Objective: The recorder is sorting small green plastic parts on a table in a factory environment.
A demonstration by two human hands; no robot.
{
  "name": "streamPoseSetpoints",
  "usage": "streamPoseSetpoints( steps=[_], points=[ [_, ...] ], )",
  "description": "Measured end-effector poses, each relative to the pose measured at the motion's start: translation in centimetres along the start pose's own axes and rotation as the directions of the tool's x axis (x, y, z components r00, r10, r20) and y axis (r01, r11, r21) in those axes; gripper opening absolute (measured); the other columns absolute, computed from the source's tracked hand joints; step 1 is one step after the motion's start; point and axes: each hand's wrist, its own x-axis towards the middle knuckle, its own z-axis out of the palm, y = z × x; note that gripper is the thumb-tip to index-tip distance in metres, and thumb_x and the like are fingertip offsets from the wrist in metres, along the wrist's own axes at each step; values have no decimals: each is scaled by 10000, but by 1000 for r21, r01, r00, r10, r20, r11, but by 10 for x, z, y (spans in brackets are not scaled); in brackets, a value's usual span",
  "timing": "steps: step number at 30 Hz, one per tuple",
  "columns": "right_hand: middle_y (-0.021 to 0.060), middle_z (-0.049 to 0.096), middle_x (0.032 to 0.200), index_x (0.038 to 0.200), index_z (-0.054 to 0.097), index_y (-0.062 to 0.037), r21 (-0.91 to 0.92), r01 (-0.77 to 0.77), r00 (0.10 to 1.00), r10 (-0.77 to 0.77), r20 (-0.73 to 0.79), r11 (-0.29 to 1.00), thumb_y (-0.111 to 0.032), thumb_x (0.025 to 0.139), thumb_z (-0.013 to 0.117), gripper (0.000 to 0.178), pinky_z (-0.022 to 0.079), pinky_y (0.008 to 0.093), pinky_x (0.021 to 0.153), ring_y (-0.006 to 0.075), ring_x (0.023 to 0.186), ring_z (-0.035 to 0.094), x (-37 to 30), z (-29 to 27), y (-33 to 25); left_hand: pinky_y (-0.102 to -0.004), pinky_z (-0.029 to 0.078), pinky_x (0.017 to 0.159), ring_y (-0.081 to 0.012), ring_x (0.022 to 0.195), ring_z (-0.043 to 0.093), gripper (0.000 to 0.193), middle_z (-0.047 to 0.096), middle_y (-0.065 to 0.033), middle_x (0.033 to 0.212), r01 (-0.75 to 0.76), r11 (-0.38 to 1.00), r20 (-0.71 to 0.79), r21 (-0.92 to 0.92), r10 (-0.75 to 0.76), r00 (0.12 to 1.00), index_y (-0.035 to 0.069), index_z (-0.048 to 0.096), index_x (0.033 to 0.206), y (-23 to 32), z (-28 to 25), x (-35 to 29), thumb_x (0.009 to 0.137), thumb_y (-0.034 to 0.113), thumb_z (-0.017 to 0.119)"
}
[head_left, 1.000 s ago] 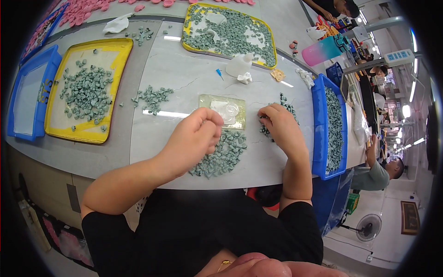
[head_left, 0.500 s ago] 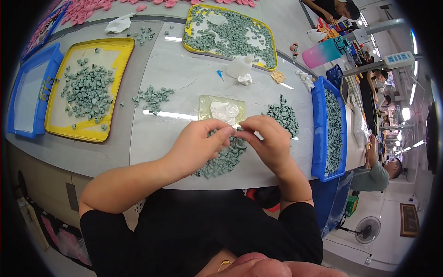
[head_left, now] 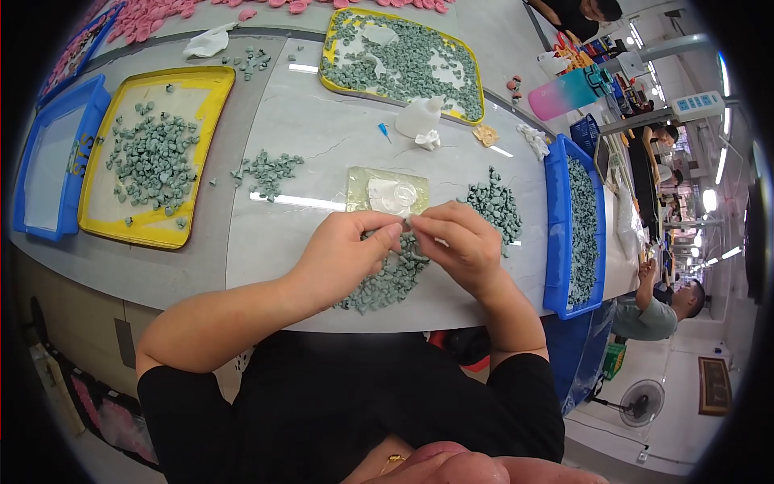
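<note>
My left hand (head_left: pixel 348 248) and my right hand (head_left: pixel 461 242) meet fingertip to fingertip over the table, both closed in a pinch. Between them is a small grey-green piece (head_left: pixel 408 221), mostly covered by the fingers. Below the hands lies a heap of similar grey-green pieces (head_left: pixel 387 284), partly hidden by my left hand. Just beyond the fingertips is a translucent yellowish slab (head_left: pixel 355 192) with a white, glossy patch (head_left: pixel 393 194) on it. To the right of my right hand sits another heap of darker green pieces (head_left: pixel 493 203), and a smaller pile (head_left: pixel 272 173) lies to the left.
A yellow-rimmed tray (head_left: pixel 211 105) and a blue tray (head_left: pixel 95 121) stand left; another yellow-rimmed tray (head_left: pixel 477 81) stands at the back. A blue bin (head_left: pixel 556 234) of pieces is at right. A white squeeze bottle (head_left: pixel 418 118), blue-tipped needle (head_left: pixel 384 131) and tumbler (head_left: pixel 560 98) stand beyond.
My right hand has shifted slightly left and up, its fingertips now against those of my left hand. The left hand stays nearly in place. A co-worker at right has moved an arm.
</note>
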Motion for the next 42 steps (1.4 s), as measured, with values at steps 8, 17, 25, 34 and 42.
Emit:
streamPoseSetpoints(
  steps=[8,17,25,34,42],
  points=[
    [78,595,840,956,627,6,-373,135,991,-121,62,918,-21,631,650,327,464,319,577,218,690,580,1,1,14,-194,347,543,-52,587,366,263,554,-55,879,-120,975,-116,-189,99,988,-71,538,1129,5,-8,-1,908,67,503],
    [75,610,803,899,649,3,-388,126,992,-105,76,913,17,638,688,264,471,316,589,221,678,592,10,11,1,-192,333,498,-46,557,371,155,581,-70,829,-107,986,-176,-128,84,981,-19,516,989,13,-16,-9,903,107,543],
    [70,610,831,886,622,21,282,-452,880,475,-15,846,16,788,641,100,448,232,638,134,717,579,3,21,-8,-198,256,430,-43,496,317,242,399,36,609,-43,982,-117,-183,22,993,84,449,796,12,-17,-16,955,266,464],
    [87,614,804,825,608,18,484,-381,886,461,-53,788,31,746,663,97,450,232,623,148,698,585,-1,26,-19,-205,236,421,-50,475,287,337,340,47,583,13,973,-66,-230,-28,997,100,411,734,7,-9,-13,953,354,450],
    [110,605,765,829,615,31,5,37,973,-35,-227,999,87,622,700,231,454,286,528,214,629,577,5,27,-20,-200,229,428,-43,488,275,353,343,47,590,35,971,-35,-237,-44,998,93,412,727,4,-3,-11,960,357,434]
  ],
)
